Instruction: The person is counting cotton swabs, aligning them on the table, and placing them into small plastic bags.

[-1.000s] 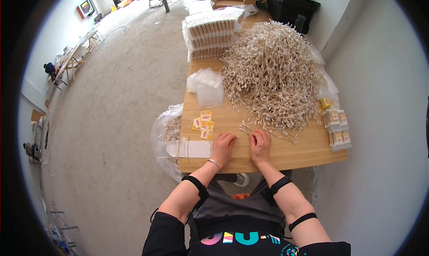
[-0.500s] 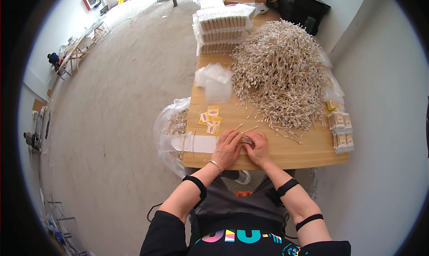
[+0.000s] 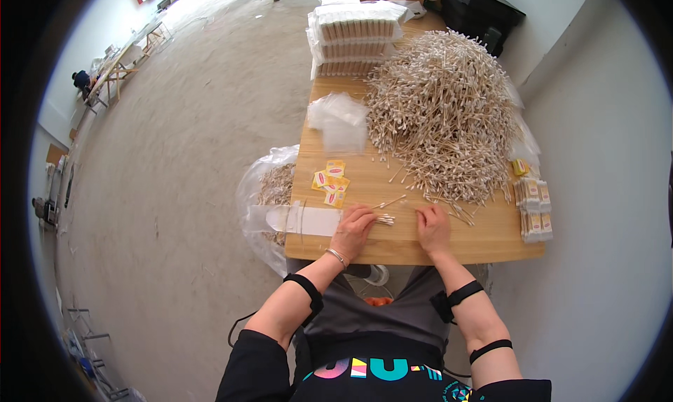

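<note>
A small bundle of cotton swabs point(image 3: 385, 220) lies low over the near part of the table, its white tips pointing right. My left hand point(image 3: 354, 232) is closed round the bundle's left part, and its fingers hide the rest. To the right, apart from the bundle, my right hand point(image 3: 434, 228) rests by the table top with fingers curled together; whatever they pinch, if anything, is hidden. Just beyond my hands a few loose swabs point(image 3: 390, 203) lie on the wood. The large heap of cotton swabs point(image 3: 445, 114) rises past them.
Left of my left hand lies a white strip point(image 3: 315, 221), with small yellow-and-white cards point(image 3: 332, 183) beyond it. Clear plastic bags point(image 3: 340, 125) and stacked swab packs point(image 3: 354, 41) stand farther back. Small filled packs point(image 3: 534, 213) line the right edge. A plastic sack of swabs point(image 3: 277, 185) hangs beside the table.
My right hand has moved right, away from the bundle and my left hand. The bundle's white tips are now uncovered. My left hand stays in nearly the same place.
</note>
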{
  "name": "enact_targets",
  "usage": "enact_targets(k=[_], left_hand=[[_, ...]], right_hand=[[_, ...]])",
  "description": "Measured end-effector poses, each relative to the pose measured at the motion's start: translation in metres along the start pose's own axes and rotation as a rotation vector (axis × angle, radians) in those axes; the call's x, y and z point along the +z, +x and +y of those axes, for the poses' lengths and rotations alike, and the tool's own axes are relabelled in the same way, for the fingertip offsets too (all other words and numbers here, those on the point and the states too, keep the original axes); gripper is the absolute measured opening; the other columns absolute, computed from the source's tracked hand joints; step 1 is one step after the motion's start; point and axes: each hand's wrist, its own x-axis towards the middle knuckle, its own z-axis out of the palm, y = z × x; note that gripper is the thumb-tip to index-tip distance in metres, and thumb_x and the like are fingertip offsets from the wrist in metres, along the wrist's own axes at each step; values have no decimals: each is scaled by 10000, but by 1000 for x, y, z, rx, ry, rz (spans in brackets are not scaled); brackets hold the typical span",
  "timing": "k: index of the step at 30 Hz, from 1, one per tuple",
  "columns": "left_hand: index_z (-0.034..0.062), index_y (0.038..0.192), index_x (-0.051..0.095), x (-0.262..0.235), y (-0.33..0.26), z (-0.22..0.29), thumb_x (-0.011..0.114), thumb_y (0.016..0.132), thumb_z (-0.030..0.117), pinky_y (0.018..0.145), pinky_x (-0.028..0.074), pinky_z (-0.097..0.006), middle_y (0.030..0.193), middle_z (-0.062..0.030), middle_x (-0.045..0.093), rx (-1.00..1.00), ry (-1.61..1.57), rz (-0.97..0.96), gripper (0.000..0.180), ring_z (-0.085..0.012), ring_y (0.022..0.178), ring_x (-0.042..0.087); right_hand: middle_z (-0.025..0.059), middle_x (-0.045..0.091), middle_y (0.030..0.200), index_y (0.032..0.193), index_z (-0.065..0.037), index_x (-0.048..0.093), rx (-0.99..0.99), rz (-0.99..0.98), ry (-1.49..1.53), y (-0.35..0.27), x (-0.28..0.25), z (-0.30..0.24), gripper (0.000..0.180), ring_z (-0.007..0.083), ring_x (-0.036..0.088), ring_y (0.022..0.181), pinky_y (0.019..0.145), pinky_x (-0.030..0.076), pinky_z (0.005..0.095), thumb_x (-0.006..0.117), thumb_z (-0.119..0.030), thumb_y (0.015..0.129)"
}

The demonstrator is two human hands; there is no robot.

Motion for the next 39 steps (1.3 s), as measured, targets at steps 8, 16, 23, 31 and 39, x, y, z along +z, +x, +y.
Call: enact_targets(k=[8,16,23,31,39], left_hand=[[29,882,635,-3,0,0,637,769,15,816,486,-363,915,-106,616,49,-7,-48,114,-291,952,580],[30,871,642,-2,0,-2,629,769,8,839,482,-366,937,-108,628,40,-58,-103,105,-293,960,587],[56,1145,524,-9,4,14,695,716,107,978,383,-408,1175,-153,524,-106,190,-71,465,-329,1146,473],[18,1210,454,-6,3,6,686,719,127,1026,353,-412,1217,-193,488,-24,90,-179,554,-352,1196,432],[-7,1195,475,-4,-2,-1,668,740,157,1038,340,-423,1208,-170,508,-4,58,-234,521,-340,1208,424]], right_hand=[[72,564,838,810,-86,666,-27,-37,-22,24,17,-9,62,279,547,843,740,461,376,644,-122,765],[66,575,844,808,-110,678,-94,-144,172,42,48,-48,61,276,544,865,761,461,369,632,-118,769],[98,584,903,882,-93,678,-154,-335,417,41,42,-38,167,302,542,875,791,455,360,565,-28,779],[98,551,1104,1073,-9,592,371,-68,831,13,55,-34,268,202,541,986,860,433,297,472,-13,833],[143,457,1286,1172,20,516,309,22,1030,15,62,-50,312,236,454,1192,1000,362,294,447,-45,874]])
